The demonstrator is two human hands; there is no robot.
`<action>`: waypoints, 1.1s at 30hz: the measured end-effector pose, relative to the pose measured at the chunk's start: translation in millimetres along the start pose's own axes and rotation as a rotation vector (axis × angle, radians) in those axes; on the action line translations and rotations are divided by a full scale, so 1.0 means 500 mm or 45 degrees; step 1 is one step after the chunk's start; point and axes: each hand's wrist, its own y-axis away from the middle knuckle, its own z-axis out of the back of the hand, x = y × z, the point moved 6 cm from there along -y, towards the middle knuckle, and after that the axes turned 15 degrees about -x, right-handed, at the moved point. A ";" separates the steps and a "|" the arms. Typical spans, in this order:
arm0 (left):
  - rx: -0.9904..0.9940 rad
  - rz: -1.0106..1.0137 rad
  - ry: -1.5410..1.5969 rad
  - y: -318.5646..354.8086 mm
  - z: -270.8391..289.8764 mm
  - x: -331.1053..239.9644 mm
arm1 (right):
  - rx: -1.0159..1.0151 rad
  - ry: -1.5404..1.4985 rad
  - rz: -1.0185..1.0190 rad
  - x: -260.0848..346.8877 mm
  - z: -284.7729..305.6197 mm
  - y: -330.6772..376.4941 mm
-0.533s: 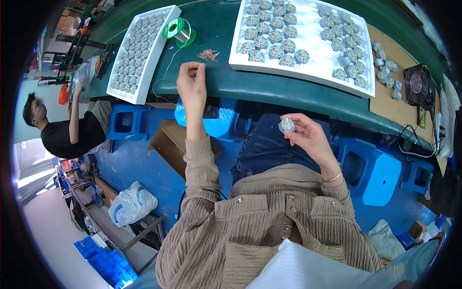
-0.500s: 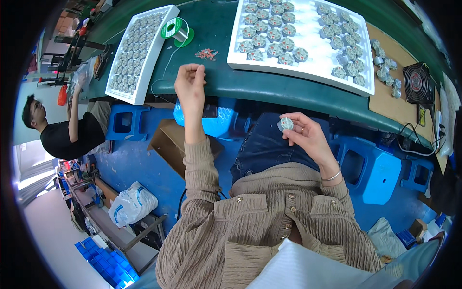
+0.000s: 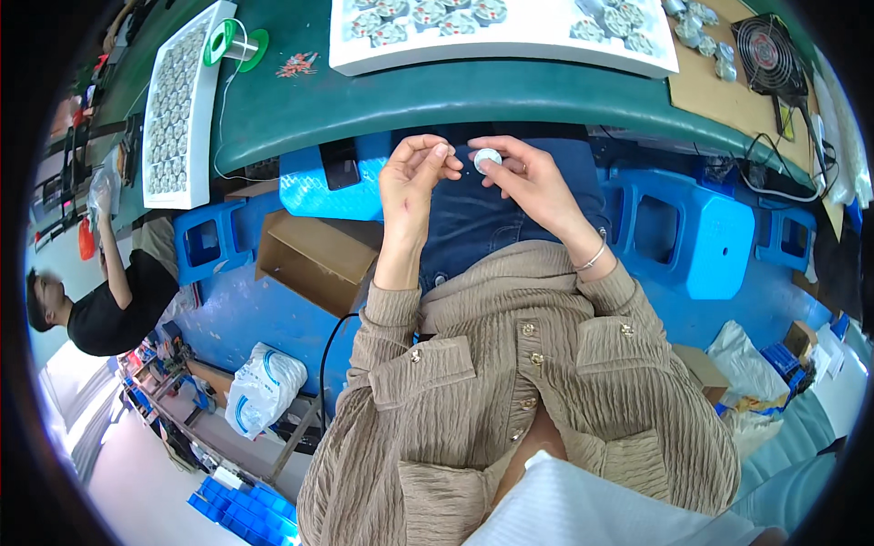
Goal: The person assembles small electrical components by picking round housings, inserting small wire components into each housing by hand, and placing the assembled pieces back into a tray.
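Note:
Over my lap, my right hand (image 3: 523, 175) pinches a small round silver part (image 3: 487, 161) between thumb and fingers, its pale flat face showing. Close beside it on the left is my left hand (image 3: 414, 177), thumb and forefinger pressed together; whatever is between them is too small to make out. A little gap separates the two hands. On the green bench (image 3: 391, 109) beyond lies a pile of thin red pieces (image 3: 297, 65). A white foam tray (image 3: 510, 56) at the far edge carries rows of similar round parts with red spots.
Left on the bench are another filled white tray (image 3: 198, 109) and a green-ended wire spool (image 3: 235, 45). A black fan (image 3: 767, 56) and loose parts sit on cardboard at right. Blue stools (image 3: 706, 241), an open cardboard box (image 3: 314, 264) and a seated co-worker (image 3: 118, 305) are around.
My left hand has come back from near the red pieces toward my right hand. The right hand has shifted up and left with the round part. The view has tilted down, away from the bench.

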 end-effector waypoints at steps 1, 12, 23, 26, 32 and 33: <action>0.007 0.009 -0.004 0.001 -0.003 0.005 | -0.010 -0.001 -0.006 -0.005 0.002 -0.001; 0.106 -0.114 -0.279 0.013 -0.023 0.017 | -0.081 0.309 0.184 -0.015 0.009 -0.003; 0.001 -0.109 -0.280 0.005 -0.015 0.031 | -0.102 0.302 0.192 -0.023 0.006 0.008; 0.015 -0.137 -0.335 0.004 -0.017 0.034 | -0.042 0.354 0.167 -0.020 0.004 0.010; 0.051 -0.163 -0.418 0.003 -0.020 0.040 | -0.019 0.400 0.141 -0.020 0.003 0.011; 0.059 -0.160 -0.423 0.003 -0.020 0.041 | -0.011 0.394 0.140 -0.021 0.003 0.012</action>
